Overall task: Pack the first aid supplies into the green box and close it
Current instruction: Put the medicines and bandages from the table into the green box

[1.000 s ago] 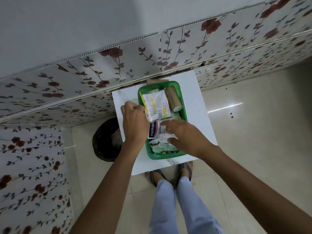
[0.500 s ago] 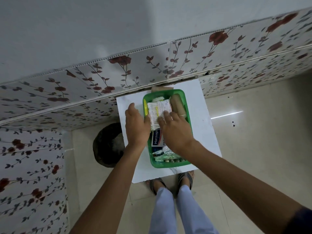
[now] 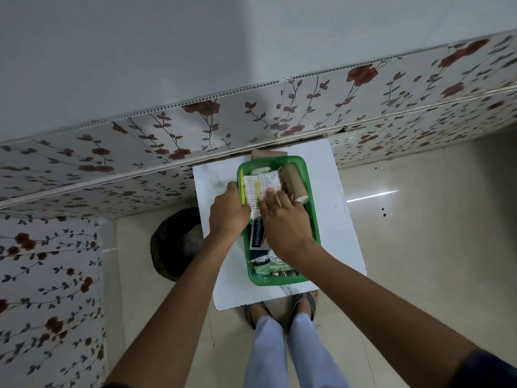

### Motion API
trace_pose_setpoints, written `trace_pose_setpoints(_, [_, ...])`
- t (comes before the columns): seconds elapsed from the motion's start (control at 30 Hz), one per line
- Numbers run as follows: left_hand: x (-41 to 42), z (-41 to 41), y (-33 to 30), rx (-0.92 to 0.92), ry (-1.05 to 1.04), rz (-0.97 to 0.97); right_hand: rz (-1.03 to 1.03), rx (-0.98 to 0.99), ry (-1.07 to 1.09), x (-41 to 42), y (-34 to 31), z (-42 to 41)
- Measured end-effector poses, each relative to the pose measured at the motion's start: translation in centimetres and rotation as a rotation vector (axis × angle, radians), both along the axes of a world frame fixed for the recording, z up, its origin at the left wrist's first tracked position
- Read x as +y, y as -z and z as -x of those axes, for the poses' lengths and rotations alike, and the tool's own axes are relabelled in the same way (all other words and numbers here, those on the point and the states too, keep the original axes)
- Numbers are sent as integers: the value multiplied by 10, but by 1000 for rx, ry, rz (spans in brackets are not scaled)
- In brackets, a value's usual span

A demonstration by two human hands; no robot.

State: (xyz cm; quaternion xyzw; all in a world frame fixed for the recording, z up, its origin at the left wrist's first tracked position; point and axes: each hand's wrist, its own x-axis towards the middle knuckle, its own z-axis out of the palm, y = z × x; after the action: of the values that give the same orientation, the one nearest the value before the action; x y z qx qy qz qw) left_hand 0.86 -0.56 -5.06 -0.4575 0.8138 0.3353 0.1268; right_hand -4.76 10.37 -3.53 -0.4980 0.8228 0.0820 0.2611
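Observation:
The green box (image 3: 313,217) stands open on a small white table (image 3: 335,219). Inside it lie a clear plastic packet (image 3: 260,186) with white and yellow print, a tan bandage roll (image 3: 295,180), a white Hansaplast pack (image 3: 258,236) and crinkled foil packs (image 3: 268,266) at the near end. My left hand (image 3: 228,217) holds the packet at the box's left rim. My right hand (image 3: 282,222) lies flat over the packet and the middle of the box, fingers on the packet. A brown object (image 3: 265,154) shows behind the box's far rim.
The table stands against a wall panel with a red flower pattern (image 3: 251,119). A dark round object (image 3: 176,243) sits on the floor to the table's left. My feet in sandals (image 3: 279,306) are at the table's near edge on pale floor tiles.
My right hand has moved from the near end of the box up onto the packet. My left hand stays on the packet at the left rim. The camera has tilted a little.

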Motion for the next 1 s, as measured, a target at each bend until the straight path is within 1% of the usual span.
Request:
trace_pose_setpoints(0.17, [-8,2,2,-26,24,-46,166,-142,74,9,-16,18])
trace_pose_setpoints(0.27, [-6,-1,4,-33,-4,-87,270,-101,218,21,-33,17])
trace_pose_setpoints(0.33, [-3,-6,5,-11,-42,-120,241,-80,236,30,-40,12])
trace_pose_setpoints(0.4, [-1,-10,5,14,-75,-168,208,-167,234,44,-41,10])
trace_pose_setpoints(0.47, [1,-14,5,46,-108,-228,259,-272,208,58,-39,13])
trace_pose_setpoints(0.53, [3,-18,3,104,-150,-268,258,-238,86,67,-31,9])
trace_pose_setpoints(0.63, [8,-26,3,194,-232,-294,206,-192,46,71,-12,-1])
trace_pose_setpoints(0.67, [10,-28,4,213,-258,-312,209,-188,56,71,-7,-1])
trace_pose_setpoints(0.77, [12,-28,6,231,-274,-321,206,-303,214,60,-7,9])
trace_pose_setpoints(0.8, [11,-27,6,224,-269,-320,222,-299,252,56,-5,11])
trace_pose_setpoints(0.83, [10,-27,5,218,-270,-329,229,-240,239,51,-6,10])
trace_pose_setpoints(0.9, [10,-27,5,205,-287,-360,249,-45,103,44,-4,0])
trace_pose_setpoints(0.93, [10,-27,4,198,-292,-369,232,15,34,44,0,-5])
trace_pose_setpoints(1.0, [10,-27,3,197,-294,-379,196,47,19,46,9,-9])
